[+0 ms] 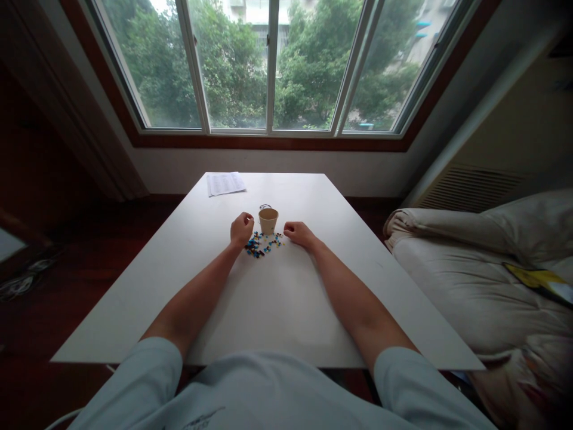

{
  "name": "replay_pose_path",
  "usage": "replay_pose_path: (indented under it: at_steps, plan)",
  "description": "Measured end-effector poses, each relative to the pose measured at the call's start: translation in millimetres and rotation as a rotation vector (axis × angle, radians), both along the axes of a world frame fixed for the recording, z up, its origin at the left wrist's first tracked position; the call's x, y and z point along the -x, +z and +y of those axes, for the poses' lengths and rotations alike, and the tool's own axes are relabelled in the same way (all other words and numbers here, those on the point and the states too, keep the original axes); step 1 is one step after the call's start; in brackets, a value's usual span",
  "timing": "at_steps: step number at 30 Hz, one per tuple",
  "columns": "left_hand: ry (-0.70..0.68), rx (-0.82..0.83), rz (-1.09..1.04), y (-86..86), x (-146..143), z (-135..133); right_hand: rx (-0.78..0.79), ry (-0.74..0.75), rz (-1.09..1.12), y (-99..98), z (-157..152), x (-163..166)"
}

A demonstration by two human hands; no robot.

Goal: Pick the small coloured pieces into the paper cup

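Observation:
A tan paper cup stands upright on the white table, between my two hands. Small pieces in blue, black, yellow and other colours lie scattered in front of the cup; they are too small to name surely. My left hand is curled closed just left of the cup, at the edge of the scattered pieces. To the right of the cup rests my right hand, also curled closed. What either hand holds, if anything, is hidden by the fingers.
Printed paper sheets lie at the table's far left corner. Behind the cup is a thin dark looped item. A beige sofa stands to the right, and a wide window lies beyond the table.

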State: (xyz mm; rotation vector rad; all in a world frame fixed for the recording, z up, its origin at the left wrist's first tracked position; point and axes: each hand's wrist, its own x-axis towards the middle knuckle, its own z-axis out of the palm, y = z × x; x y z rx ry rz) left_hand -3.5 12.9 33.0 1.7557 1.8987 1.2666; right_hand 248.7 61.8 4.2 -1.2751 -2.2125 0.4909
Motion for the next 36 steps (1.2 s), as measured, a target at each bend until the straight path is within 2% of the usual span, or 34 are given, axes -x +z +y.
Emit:
replay_pose_path:
  at_steps: [4,8,14,21,25,31,36]
  plan:
    - [0.047,0.138,0.165,-8.0,-3.7,-2.3,0.007,0.045,-0.061,3.7,-5.6,0.9]
    - [0.032,0.225,0.329,-8.7,-11.2,-7.7,-0.013,0.032,-0.108,1.9,-7.1,2.5]
    - [-0.021,0.249,0.491,-6.4,-16.4,-14.2,-0.062,0.028,-0.158,-2.7,-5.4,4.6]
    - [-0.058,0.253,0.555,-6.0,-20.1,-18.2,-0.081,0.028,-0.173,0.9,-7.9,5.5]
    - [-0.051,0.242,0.591,-6.6,-22.2,-17.5,-0.083,0.022,-0.095,-2.7,-6.5,8.2]
    - [-0.036,0.253,0.629,-8.9,-22.7,-16.3,-0.111,-0.109,0.132,-9.9,-4.2,13.2]
    - [-0.043,0.27,0.633,-6.6,-24.1,-18.6,-0.102,-0.142,0.334,-10.3,-5.3,19.0]
